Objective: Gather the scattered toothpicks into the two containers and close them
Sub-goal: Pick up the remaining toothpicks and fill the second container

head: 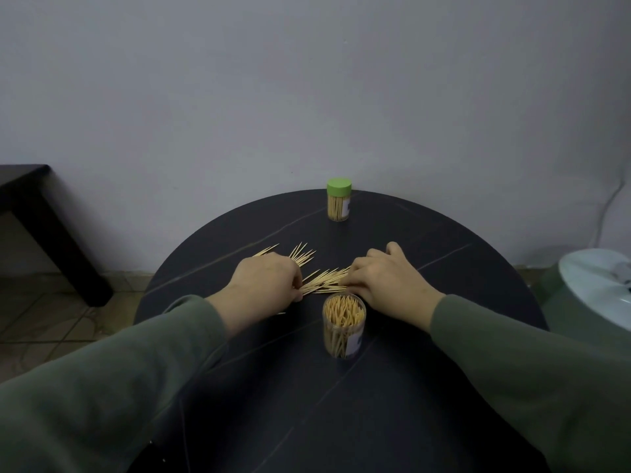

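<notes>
2 hands bracket 1 loose pile of toothpicks point(324, 279) on the dark bench point(426, 387), seen from the head camera. The sticks' long axes run roughly left to right, tips slanting far. Left hand point(266, 285) curls its grip on the pile's left end, pinching some sticks; right hand point(386, 278) lies flat against the right end, grip loose, holding nothing I can make out. Both touch it. More sticks point(300, 256) lie just beyond the left hand. The open container point(344, 327) stands near, just right of centre; the capped container point(338, 200) is far.
</notes>
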Demonstrator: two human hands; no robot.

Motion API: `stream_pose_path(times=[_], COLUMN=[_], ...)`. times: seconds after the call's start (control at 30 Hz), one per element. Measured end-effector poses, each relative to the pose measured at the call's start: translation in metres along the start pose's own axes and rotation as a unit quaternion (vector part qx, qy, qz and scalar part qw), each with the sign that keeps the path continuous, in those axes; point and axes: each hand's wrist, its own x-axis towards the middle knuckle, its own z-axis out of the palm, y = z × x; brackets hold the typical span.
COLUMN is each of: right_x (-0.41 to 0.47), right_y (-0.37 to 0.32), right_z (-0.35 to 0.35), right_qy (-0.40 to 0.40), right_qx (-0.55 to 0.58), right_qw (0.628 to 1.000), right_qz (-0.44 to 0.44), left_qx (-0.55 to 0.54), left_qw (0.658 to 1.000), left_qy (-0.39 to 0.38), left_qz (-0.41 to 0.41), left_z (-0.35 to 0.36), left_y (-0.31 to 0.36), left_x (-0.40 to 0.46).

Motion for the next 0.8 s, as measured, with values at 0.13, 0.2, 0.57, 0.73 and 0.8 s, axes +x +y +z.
stream_pose_path(times=[0.13,0.2,0.57,0.73,0.8], right_x=[-0.002,-0.003,-0.008,-0.013,-0.014], right_y=[-0.001,-0.002,-0.007,-0.012,-0.012], right_z=[-0.002,-0.002,-0.002,-0.005,-0.005], right_qy=[0.005,0.005,0.028,0.045,0.057], right_qx=[-0.01,-0.015,-0.033,-0.027,-0.007], right_qw=[1.0,1.0,0.999,0.999,0.998], right_qz=[0.007,0.01,0.001,0.009,0.022], left_qx=[0.032,0.043,0.06,0.057,0.048], left_qw=[0.999,0.999,0.998,0.998,0.999], left_qy=[-0.003,-0.004,0.002,0.014,0.02], left_qz=[0.002,0.002,0.001,0.004,0.0], left_z=[0.0,0.0,0.001,0.002,0.002], left_y=[0.005,0.008,0.014,0.011,0.008], left_x=[-0.001,0.0,-0.004,-0.006,-0.006])
